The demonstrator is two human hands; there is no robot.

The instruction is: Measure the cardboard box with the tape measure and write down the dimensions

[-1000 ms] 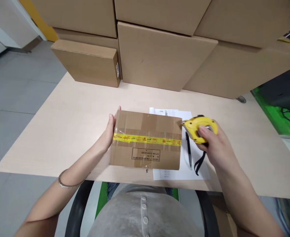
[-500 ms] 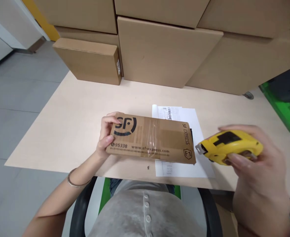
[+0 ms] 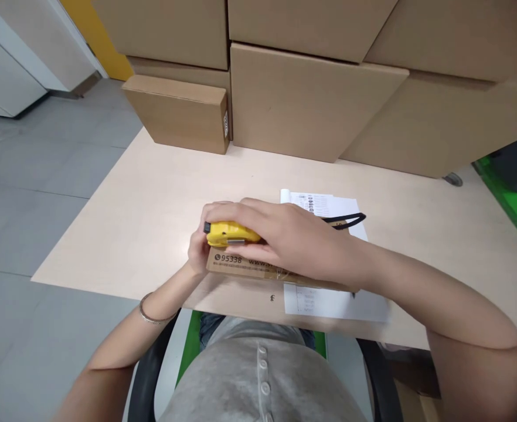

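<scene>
My right hand is wrapped around a yellow tape measure. It holds the tool over the left end of a flat brown cardboard box with black printing and clear tape. My left hand grips that same end of the box, its fingers partly hidden behind the tape measure and close to it. Most of the box's top lies hidden under my right hand and forearm. A black strap loop sticks out past my right wrist. Whether any blade is pulled out cannot be seen.
Printed paper sheets lie under the box on the pale table. Large cardboard boxes are stacked along the back, with a smaller carton at their left. Chair armrests flank me at the table's front edge.
My right hand has brought the tape measure leftward from beyond the box's right end to its left end. The left hand still holds the box; the view has shifted slightly.
</scene>
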